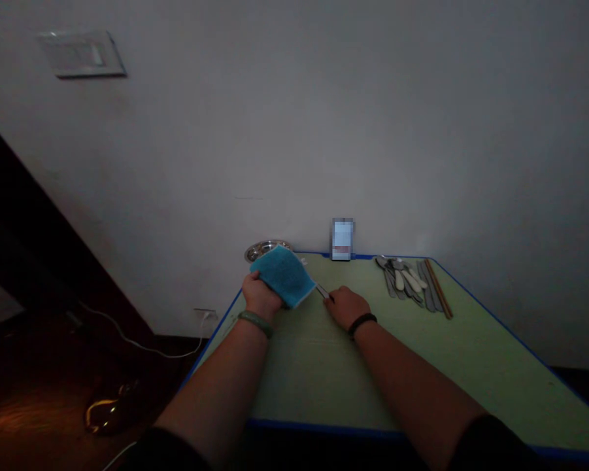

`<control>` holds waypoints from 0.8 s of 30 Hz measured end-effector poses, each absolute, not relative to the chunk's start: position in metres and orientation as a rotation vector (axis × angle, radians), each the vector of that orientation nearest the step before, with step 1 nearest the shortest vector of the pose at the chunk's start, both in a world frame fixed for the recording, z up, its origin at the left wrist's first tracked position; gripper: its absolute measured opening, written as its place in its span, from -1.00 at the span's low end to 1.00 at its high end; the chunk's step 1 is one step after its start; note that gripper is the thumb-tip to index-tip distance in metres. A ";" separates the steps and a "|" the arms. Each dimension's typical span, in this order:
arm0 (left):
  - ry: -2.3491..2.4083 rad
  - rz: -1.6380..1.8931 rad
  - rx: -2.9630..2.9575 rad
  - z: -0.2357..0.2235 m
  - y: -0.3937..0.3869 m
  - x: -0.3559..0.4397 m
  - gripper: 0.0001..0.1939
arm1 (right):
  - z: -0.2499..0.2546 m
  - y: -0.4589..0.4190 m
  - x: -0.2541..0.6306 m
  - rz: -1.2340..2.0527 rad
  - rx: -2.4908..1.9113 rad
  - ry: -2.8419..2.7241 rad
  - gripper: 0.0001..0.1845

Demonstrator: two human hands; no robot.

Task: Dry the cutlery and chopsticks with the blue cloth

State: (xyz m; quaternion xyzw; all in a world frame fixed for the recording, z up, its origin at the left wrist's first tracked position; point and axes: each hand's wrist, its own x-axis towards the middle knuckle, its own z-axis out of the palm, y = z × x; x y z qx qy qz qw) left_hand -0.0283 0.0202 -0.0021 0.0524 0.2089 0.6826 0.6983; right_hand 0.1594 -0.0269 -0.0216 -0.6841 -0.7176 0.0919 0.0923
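My left hand [261,296] grips a folded blue cloth [283,275] with a pale edge, above the left side of the green table [314,373]. My right hand [346,307] is shut on a slim metal utensil [322,291], and its far end meets the cloth's lower corner. The part under the cloth is hidden, so I cannot tell its kind. A pile of spoons and table knives [402,281] lies to the right of my right hand, with brown chopsticks [438,289] along its right side.
A steel plate [265,249] sits behind the cloth at the table's far left corner. A phone [342,239] leans on the wall at the far edge. The table has a blue rim. A cable [142,347] runs across the dark floor, left of the table.
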 end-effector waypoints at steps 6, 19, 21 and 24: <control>0.624 1.487 0.180 -0.001 0.018 -0.026 -0.47 | -0.022 -0.024 0.164 0.304 -2.067 -2.037 -0.63; 0.595 1.481 0.171 -0.007 0.021 -0.029 -0.48 | -0.020 -0.022 0.177 0.445 -2.055 -1.960 -0.77; 0.605 1.484 0.183 -0.006 0.020 -0.029 -0.48 | -0.021 -0.021 0.179 0.469 -2.043 -1.927 -0.78; 0.617 1.493 0.187 -0.005 0.020 -0.028 -0.48 | -0.021 -0.021 0.183 0.518 -2.019 -1.857 -0.79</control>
